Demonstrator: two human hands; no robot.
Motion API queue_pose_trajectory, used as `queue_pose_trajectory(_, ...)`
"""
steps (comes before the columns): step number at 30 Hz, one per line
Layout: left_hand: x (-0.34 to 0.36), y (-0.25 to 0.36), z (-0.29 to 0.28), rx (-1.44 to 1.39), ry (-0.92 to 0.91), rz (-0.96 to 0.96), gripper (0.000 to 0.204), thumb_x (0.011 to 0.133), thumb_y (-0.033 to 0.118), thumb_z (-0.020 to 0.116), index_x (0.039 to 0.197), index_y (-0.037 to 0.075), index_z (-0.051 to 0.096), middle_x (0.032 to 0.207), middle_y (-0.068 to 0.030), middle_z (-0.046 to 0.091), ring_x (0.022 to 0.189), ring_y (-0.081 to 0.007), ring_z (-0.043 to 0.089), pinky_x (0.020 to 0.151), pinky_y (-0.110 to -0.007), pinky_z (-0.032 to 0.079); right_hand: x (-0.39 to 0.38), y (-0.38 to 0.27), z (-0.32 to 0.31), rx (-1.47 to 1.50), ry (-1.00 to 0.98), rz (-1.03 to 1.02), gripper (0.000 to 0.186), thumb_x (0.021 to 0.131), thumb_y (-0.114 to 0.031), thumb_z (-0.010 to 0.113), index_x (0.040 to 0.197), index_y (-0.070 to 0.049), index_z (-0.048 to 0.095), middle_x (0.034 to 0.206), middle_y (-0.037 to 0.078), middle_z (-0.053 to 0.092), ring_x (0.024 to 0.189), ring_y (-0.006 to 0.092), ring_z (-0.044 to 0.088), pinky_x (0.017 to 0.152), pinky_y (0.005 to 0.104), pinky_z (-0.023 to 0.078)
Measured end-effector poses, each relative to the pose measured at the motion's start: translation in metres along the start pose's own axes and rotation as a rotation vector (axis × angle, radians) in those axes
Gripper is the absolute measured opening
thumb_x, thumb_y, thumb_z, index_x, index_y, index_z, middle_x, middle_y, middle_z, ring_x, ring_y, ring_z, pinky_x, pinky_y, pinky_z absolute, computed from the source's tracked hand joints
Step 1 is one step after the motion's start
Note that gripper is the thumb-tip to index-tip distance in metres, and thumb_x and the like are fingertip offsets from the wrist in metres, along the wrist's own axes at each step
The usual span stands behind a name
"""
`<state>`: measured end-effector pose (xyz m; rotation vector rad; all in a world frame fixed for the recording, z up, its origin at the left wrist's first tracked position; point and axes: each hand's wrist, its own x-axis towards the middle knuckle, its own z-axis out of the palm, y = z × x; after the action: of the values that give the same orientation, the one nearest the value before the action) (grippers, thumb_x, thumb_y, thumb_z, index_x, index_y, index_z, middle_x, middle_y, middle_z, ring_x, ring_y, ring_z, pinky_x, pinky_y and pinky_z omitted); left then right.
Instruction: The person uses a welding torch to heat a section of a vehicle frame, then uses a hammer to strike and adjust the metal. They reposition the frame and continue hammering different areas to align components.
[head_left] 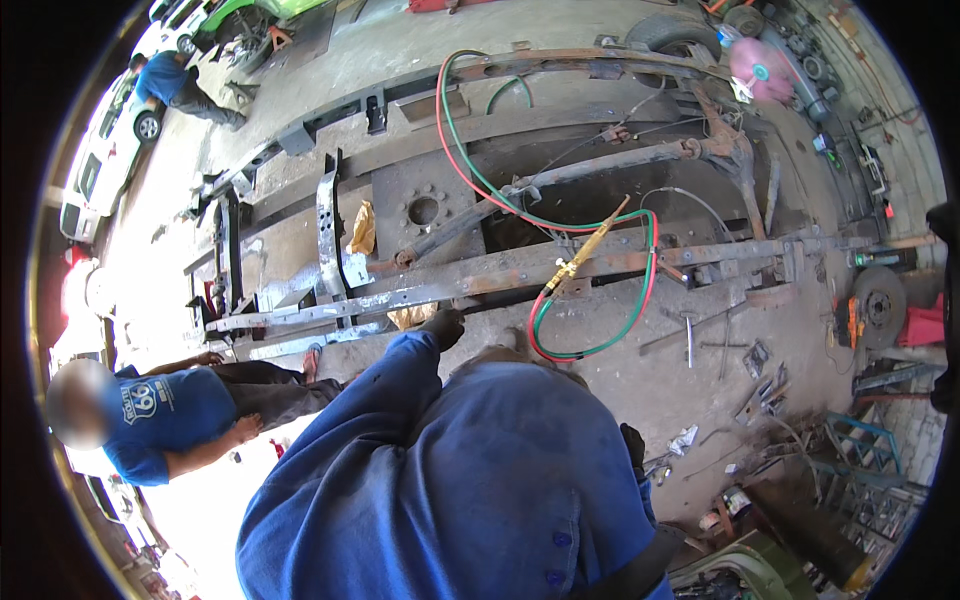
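Note:
My left hand (445, 327), in a dark glove, is by the near rail (400, 299) of a vehicle chassis frame. Its fingers look curled; what they hold, if anything, is hidden. Down at my right side is my right hand (634, 447), also in a dark glove and mostly hidden by my blue sleeve and body, so its fingers do not show. A brass cutting torch (585, 252) lies across the near rail, to the right of my left hand. Red and green twin hoses (447, 125) loop from it over the frame.
A person in a blue T-shirt (185, 408) stands close on my left. Another person (180, 85) bends by a white vehicle at far left. A rusty axle (735, 155) crosses the frame. Metal scraps (765, 395), a wheel (880, 305) and a teal metal stand (862, 448) are on the right.

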<state>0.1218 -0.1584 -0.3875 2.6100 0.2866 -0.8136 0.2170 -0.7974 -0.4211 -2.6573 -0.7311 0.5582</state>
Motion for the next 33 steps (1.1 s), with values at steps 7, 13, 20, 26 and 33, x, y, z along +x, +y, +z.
queue_pose_trajectory(7,-0.001,-0.030,0.030,-0.605,0.152,-0.262,0.030,0.095,0.016,0.058,0.118,0.005,0.075,0.107,-0.0213,0.077,0.107,-0.0356,0.073,0.093,-0.042,0.059,0.022,-0.016,-0.005,-0.073,-0.043,-0.100,0.017,0.089,0.001,0.062,0.103,-0.008,0.064,0.096,0.014,0.074,0.091,0.0353,0.072,0.074,0.0492,0.058)
queue_pose_trajectory(13,-0.035,-0.067,0.087,-0.535,0.054,-0.348,0.031,0.096,0.014,0.058,0.118,0.003,0.076,0.109,-0.0206,0.077,0.112,-0.0344,0.073,0.095,-0.041,0.060,0.057,-0.034,-0.031,-0.080,-0.002,-0.187,0.020,0.092,-0.002,0.064,0.111,-0.005,0.068,0.104,0.016,0.075,0.098,0.0364,0.074,0.083,0.0481,0.061)
queue_pose_trajectory(20,-0.089,-0.036,0.082,-0.573,-0.060,-0.481,0.036,0.090,0.022,0.063,0.121,0.011,0.078,0.123,-0.0218,0.076,0.117,-0.0432,0.071,0.103,-0.049,0.057,0.092,-0.016,-0.026,0.282,-0.028,0.019,0.036,0.103,-0.028,0.067,0.126,-0.001,0.071,0.109,0.013,0.076,0.087,0.0251,0.075,0.078,0.0405,0.061)
queue_pose_trajectory(26,-0.072,0.024,0.042,-0.652,-0.074,-0.485,0.036,0.092,0.022,0.060,0.120,0.012,0.079,0.125,-0.0215,0.076,0.117,-0.0420,0.072,0.104,-0.048,0.057,0.107,0.016,-0.038,0.595,-0.142,0.382,0.040,0.106,-0.034,0.061,0.125,0.000,0.072,0.103,0.014,0.078,0.088,0.0218,0.074,0.077,0.0381,0.059)
queue_pose_trajectory(33,-0.032,0.069,0.009,0.137,0.036,0.042,0.021,0.088,0.015,0.069,0.105,0.007,0.078,0.108,-0.0151,0.076,0.109,-0.0345,0.073,0.095,-0.044,0.060,0.132,0.049,-0.057,0.642,-0.131,0.458,0.043,0.103,-0.038,0.060,0.118,-0.001,0.075,0.102,0.017,0.079,0.092,0.0265,0.074,0.083,0.0398,0.057)
